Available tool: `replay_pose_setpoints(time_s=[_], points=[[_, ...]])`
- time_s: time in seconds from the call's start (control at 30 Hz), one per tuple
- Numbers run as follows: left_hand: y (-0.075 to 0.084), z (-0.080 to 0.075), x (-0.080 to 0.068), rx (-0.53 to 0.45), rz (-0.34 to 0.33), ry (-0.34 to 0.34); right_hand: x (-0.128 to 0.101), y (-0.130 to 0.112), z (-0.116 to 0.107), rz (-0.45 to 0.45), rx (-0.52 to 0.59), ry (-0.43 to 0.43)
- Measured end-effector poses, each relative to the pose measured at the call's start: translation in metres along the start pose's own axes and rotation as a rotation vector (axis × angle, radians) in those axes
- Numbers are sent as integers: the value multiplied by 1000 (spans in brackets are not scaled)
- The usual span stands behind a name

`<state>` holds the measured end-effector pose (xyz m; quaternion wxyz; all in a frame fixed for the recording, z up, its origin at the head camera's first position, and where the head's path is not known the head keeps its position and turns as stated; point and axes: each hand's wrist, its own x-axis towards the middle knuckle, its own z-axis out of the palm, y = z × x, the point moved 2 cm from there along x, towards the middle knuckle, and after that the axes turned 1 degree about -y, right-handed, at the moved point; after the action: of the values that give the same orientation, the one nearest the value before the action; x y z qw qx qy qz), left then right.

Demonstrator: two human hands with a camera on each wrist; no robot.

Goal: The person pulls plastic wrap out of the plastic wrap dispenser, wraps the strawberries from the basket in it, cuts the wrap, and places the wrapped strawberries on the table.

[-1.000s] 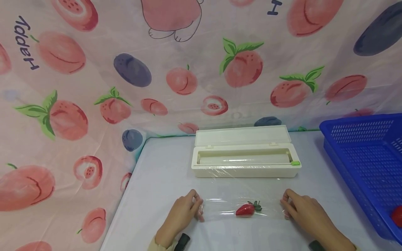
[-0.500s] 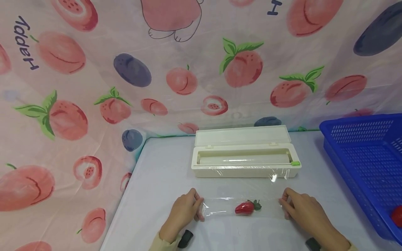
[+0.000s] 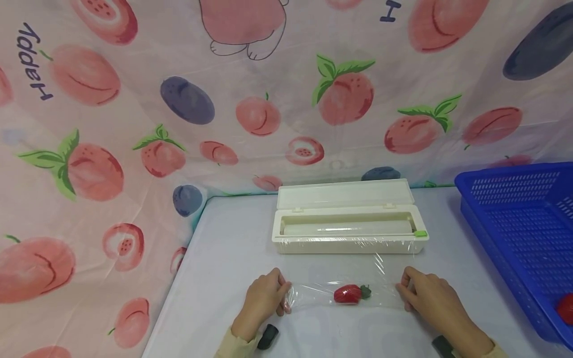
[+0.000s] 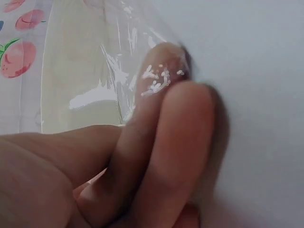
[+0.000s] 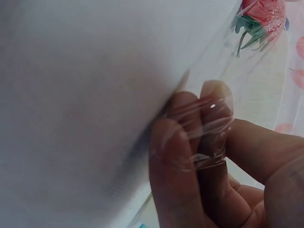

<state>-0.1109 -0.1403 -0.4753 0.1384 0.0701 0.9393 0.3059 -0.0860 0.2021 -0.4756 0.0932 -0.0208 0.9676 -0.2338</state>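
Observation:
A red strawberry [image 3: 347,294] with green leaves lies under clear plastic wrap [image 3: 309,293], midway between the two hands. My left hand [image 3: 263,297] pinches the wrap's left edge; in the left wrist view the film [image 4: 118,61] bunches shiny over the fingertips. At the opposite edge my right hand [image 3: 430,297] pinches the film, which stretches across its fingers [image 5: 173,147] in the right wrist view. There the strawberry [image 5: 263,16] shows through the wrap at the top. The film runs back to the white dispenser box [image 3: 349,245], whose lid is up on a roll.
A blue plastic basket [image 3: 488,248] stands at the right with a red fruit [image 3: 566,308] in it. A green slider [image 3: 421,233] sits at the dispenser's right end. Behind the white table [image 3: 215,248] hangs a fruit-print cloth [image 3: 268,69].
Both hands have edged slightly back toward the dispenser and closer together. The strawberry has rolled a little to the left with the film, which now lies snugger over it.

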Motion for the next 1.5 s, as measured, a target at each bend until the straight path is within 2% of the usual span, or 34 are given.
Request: replay_pose_setpoints(time_s=[0.47,0.67,0.83,0.97,1.2,1.33,1.5], points=[[0,-2,7,-36,-47,-43,3,-2,-1,6,-26,19],[-2,-2,8,-70,-87,-67,2,-2,0,-14,-26,70],[-5,-1,9,-107,-123,-61,2,-1,-1,2,-29,56],[-5,-2,10,-85,-132,-26,2,-1,-1,6,-30,48],[-4,-6,11,44,-104,45,3,-1,-1,-4,-29,53],[-3,-5,11,124,-91,150,3,-3,-1,-12,-34,65],[4,-4,9,239,-5,316,3,-5,0,-2,-40,88]])
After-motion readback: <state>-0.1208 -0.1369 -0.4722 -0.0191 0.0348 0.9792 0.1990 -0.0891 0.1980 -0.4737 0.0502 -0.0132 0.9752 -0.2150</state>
